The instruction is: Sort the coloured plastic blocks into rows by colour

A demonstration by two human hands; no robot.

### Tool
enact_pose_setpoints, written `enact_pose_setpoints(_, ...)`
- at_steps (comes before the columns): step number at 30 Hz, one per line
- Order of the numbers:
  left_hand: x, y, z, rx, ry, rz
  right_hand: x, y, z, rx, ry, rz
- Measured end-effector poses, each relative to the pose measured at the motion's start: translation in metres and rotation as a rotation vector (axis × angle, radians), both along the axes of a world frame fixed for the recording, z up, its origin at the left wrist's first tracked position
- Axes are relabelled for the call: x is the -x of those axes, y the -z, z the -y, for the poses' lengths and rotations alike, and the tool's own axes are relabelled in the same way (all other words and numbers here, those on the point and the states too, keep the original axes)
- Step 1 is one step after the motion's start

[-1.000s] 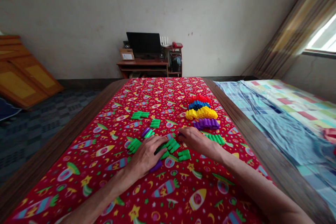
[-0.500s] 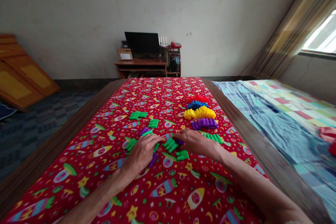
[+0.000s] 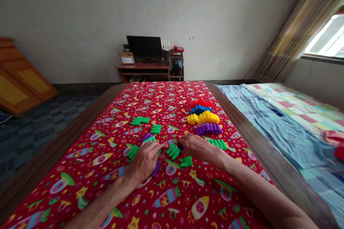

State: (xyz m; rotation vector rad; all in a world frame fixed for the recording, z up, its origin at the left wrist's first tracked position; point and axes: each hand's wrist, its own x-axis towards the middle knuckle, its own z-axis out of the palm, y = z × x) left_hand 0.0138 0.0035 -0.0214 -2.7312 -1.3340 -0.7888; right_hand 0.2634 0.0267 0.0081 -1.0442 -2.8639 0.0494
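My right hand (image 3: 196, 146) is closed on a purple plastic toy block (image 3: 182, 146), mostly hidden by the fingers. My left hand (image 3: 147, 157) lies with curled fingers over the loose pieces; what it grips underneath is hidden. A purple block (image 3: 156, 168) pokes out below the left hand, and another purple block (image 3: 146, 137) shows beyond it. Between the hands rests a ribbed green block (image 3: 173, 151), with a second green block (image 3: 186, 161) nearer me. Another green block (image 3: 132, 152) sits left of my left hand.
Rows of red (image 3: 201, 103), blue (image 3: 201, 109), yellow (image 3: 203, 117), purple (image 3: 208, 128) and green blocks (image 3: 218, 144) line the right side of the red patterned cloth (image 3: 166, 200). Further green blocks (image 3: 140, 120) lie farther left. Beyond stand a desk with a monitor (image 3: 144, 48) and, at right, a bed (image 3: 279, 121).
The view has shifted slightly. My right hand stays on the purple block and my left hand remains over the pieces, with hardly any movement.
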Motion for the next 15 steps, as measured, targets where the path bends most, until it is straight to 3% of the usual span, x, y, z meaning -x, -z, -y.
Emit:
enact_pose_setpoints(7, 0.001, 0.002, 0.000, 0.018, 0.020, 0.019, 0.004, -0.021, -0.002, 0.120, -0.058, 0.066)
enact_pose_setpoints(15, 0.000, 0.003, 0.000, 0.016, 0.014, 0.005, 0.001, -0.006, -0.002, -0.216, 0.133, 0.154)
